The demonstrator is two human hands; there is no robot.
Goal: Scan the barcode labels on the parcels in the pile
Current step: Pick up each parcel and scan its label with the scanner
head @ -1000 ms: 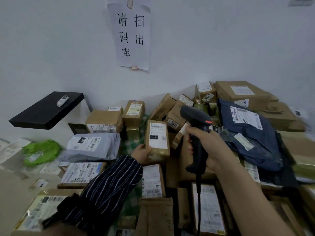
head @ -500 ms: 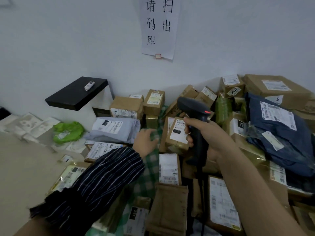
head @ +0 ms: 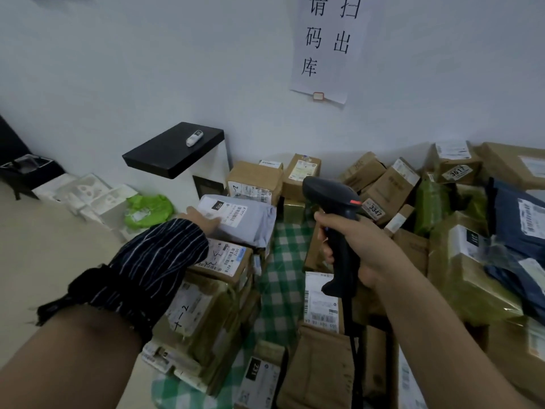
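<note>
Left hand (head: 203, 221) on grey mailer (head: 250, 228); right hand (head: 365, 246) clenched round scanner (head: 333, 193) handle.
Left fingers lie on the mailer's near-left edge, beside its barcode label (head: 228, 212); grip unclear. Open checked cloth (head: 283, 261) strip between the hands, bare floor (head: 44, 246) left of left hand, stacked parcels (head: 389, 187) crowding beyond and right of right hand.

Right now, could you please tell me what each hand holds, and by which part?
The right hand grips the black scanner by its handle. The left hand holds nothing; it rests flat on the grey mailer bag, at its left end.
</note>
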